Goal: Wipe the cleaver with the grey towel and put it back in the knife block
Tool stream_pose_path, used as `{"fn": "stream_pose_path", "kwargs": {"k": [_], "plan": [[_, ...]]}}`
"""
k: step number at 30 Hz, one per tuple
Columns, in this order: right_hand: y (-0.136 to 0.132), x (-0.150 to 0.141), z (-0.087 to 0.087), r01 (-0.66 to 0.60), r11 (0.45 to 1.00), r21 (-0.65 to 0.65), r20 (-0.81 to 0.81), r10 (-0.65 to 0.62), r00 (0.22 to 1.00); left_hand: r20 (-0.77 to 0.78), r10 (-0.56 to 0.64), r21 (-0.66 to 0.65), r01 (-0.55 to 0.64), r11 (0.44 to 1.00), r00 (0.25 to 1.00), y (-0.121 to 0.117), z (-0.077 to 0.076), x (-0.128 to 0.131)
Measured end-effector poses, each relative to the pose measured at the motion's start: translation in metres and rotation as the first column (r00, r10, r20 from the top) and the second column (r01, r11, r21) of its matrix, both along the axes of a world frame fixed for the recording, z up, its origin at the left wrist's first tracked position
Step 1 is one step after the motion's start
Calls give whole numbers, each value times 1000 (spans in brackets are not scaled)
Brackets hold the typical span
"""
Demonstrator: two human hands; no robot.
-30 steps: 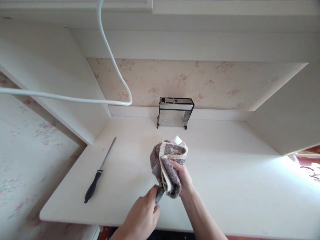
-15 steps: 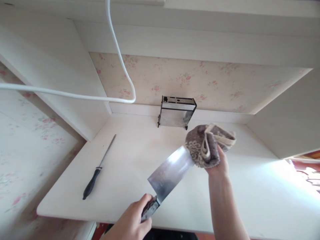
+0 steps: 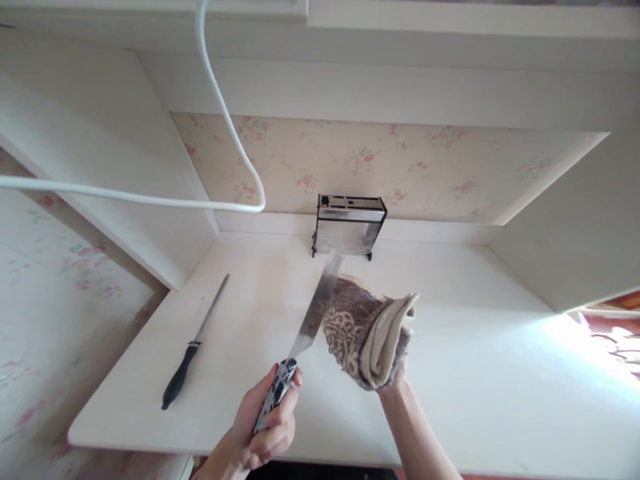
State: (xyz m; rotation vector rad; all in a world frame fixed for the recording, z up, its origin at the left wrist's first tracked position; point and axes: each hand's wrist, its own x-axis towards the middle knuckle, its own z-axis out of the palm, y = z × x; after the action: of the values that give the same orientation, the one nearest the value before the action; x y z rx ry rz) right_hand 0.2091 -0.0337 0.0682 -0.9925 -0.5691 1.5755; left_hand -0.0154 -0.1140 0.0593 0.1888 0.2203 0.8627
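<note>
My left hand (image 3: 267, 417) is closed around the mottled black-and-white handle of a cleaver (image 3: 315, 310), whose broad blade points up and away, turned nearly edge-on to me. A folded brown-and-beige towel (image 3: 363, 333) lies against the right face of the blade. Behind the towel, my right hand (image 3: 399, 373) grips it from below and the right; most of its fingers are covered by the cloth. Both are held above the white counter (image 3: 475, 373).
On the counter's left lies a honing steel (image 3: 187, 360) with a black handle. A metal knife block (image 3: 350, 217) stands at the back against the flowered wall. A white cable (image 3: 227, 120) hangs at upper left, and side panels bound the counter.
The cleaver has rotated from showing its broad face to nearly edge-on, tip further away. My right hand and towel have moved left and nearer, from the blade's end to along its side.
</note>
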Motion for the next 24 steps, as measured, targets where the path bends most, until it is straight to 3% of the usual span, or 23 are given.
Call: {"fn": "stream_pose_path", "kwargs": {"k": [2,4,8,11,16,21,24], "plan": [[-12,-19,4,-167,984,-62,-103,160,982,59,-7,-53,10,999,998,-3,-6,9],[-23,-35,13,-243,968,-56,-158,232,960,78,-28,-100,35,994,997,-6,-12,18],[-34,-54,32,-213,976,53,-62,216,974,30,-111,-113,113,987,993,-10,-20,32],[-34,-56,39,-153,987,42,73,149,986,-182,-52,-160,23,987,982,-7,-13,36],[-32,-55,35,-71,997,30,249,61,966,-563,177,-52,-249,967,807,1,13,28],[-36,-53,29,-66,997,27,258,57,964,-719,185,17,-249,968,670,0,18,28],[-38,-46,28,-60,998,14,257,55,965,-728,183,51,-214,976,660,-1,16,30]]}}
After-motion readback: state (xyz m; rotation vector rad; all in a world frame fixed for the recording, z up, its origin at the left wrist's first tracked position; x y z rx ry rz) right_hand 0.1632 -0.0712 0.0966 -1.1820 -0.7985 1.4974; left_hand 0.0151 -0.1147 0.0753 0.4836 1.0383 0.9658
